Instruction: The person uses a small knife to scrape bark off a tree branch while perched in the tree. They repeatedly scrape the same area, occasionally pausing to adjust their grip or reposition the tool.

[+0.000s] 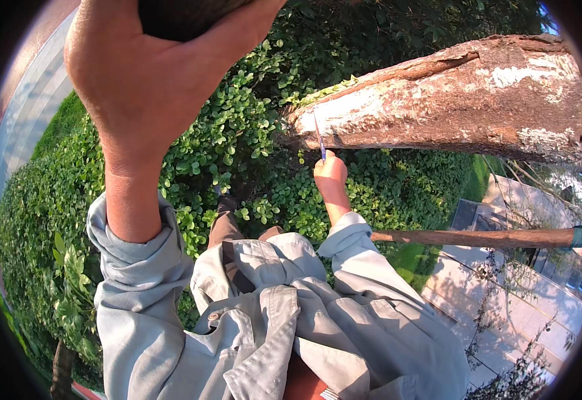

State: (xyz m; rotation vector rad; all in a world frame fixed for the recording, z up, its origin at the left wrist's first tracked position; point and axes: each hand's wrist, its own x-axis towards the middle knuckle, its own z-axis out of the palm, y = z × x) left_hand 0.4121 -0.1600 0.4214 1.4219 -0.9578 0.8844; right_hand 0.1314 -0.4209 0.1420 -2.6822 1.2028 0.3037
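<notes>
My left hand (141, 85) is raised close to the camera at the upper left. Its thumb and palm curve around a dark object (186, 20) that the picture's rim cuts off. The fingertips are out of view, so I cannot tell whether the hand grips it. Farther down, my right hand (331, 172) is closed around a slender pointed tool (319, 134) with a blue handle. The tool's thin blade lies across the lower part of a tree trunk (436, 105), over a patch of pale, whitish bark. Whether the blade touches the bark is not plain.
Leafy green shrubs (231, 125) surround my legs and the trunk's base. A wooden pole (471, 238) with a green wrap at its far end extends to the right of my right forearm. Stone paving (511, 305) lies at the right, a pale path (36, 75) at the far left.
</notes>
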